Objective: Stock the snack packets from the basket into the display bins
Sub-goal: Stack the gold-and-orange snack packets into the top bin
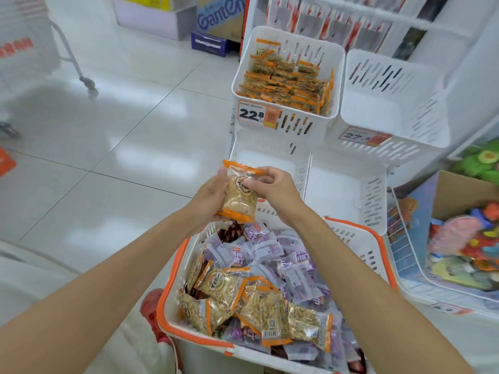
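Gripping one packet (240, 197) between them, the left hand (209, 201) and right hand (275, 191) curl fingers round it above the basket (359, 240), before an empty bin (270, 155).

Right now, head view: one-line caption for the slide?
Left hand and right hand hold orange-edged snack packets over the basket, before an empty bin.

Shop: price-tagged display bins (286, 122), stocked packets (286, 82).

orange-edged peanut packet (240, 197) upright in my hands, white orange-rimmed basket (172, 268) heaped with purple and peanut packets, white bins (348, 182) behind
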{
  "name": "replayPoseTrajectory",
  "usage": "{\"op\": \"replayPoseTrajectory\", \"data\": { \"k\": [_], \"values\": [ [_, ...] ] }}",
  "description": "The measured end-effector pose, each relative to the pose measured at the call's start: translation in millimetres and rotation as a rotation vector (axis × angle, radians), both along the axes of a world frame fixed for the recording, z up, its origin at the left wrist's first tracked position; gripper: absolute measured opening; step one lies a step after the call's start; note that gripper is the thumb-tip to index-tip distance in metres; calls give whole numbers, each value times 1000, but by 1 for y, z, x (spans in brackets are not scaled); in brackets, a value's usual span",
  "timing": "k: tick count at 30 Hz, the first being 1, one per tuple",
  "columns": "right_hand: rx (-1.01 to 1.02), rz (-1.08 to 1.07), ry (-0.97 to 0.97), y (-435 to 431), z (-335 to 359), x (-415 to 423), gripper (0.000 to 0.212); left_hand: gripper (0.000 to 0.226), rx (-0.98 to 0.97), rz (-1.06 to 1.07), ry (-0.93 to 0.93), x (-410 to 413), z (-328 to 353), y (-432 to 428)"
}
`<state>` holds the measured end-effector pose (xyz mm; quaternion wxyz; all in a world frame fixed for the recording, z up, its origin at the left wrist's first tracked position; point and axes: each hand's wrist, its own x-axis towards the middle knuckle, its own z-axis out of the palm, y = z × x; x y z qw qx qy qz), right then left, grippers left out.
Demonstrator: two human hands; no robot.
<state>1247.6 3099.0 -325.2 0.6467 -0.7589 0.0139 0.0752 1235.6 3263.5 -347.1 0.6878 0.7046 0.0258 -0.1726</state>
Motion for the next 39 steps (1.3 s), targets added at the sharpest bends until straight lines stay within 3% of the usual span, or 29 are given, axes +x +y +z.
{"op": "replayPoseTrajectory", "data": {
  "k": [3, 5, 7, 9, 12, 15, 19, 23, 24, 26, 29, 31, 32, 34, 39],
  "values": [
    [-52, -86, -56, 8, 14, 6, 49, 69, -22, -40, -6, 12, 26, -12],
    [-78, -77, 57, 7, 32, 11, 71, 48, -56, -54, -31, 24, 45, -18],
    [130, -21, 191, 6, 54, 18, 55, 33, -28, -26, -90, 38, 64, -27],
    [326, -19, 226, 3, 76, 29, 41, 41, 78, 19, -164, 56, 84, -35],
    [427, 15, 144, -8, 105, 52, 33, 47, 223, -3, -369, 88, 117, -45],
    [428, 38, 68, -24, 122, 84, 28, 68, 407, -66, -647, 127, 145, -51],
    [301, -119, -43, -45, 131, 149, 27, 55, 435, -69, -739, 195, 166, -50],
    [49, -265, -153, -48, 138, 234, 78, 54, 490, 134, -782, 284, 152, -34],
    [-5, -270, -168, -46, 139, 255, 81, 55, 497, 143, -790, 297, 150, -31],
    [-64, -255, -221, -32, 143, 289, 68, 57, 457, 123, -806, 325, 142, -29],
    [-279, -183, -214, -10, 128, 329, 60, 30, 392, 49, -784, 349, 128, -36],
    [-520, -191, -217, -2, 104, 342, 68, 40, 517, -8, -766, 363, 110, -38],
    [-541, -213, -230, -1, 92, 345, 71, 49, 599, -16, -764, 366, 101, -38],
    [-483, -247, -285, 0, 76, 344, 70, 63, 674, -12, -762, 367, 87, -34],
    [-416, -217, -314, -8, 69, 338, 62, 82, 588, -6, -756, 360, 78, -29]
  ]
}}
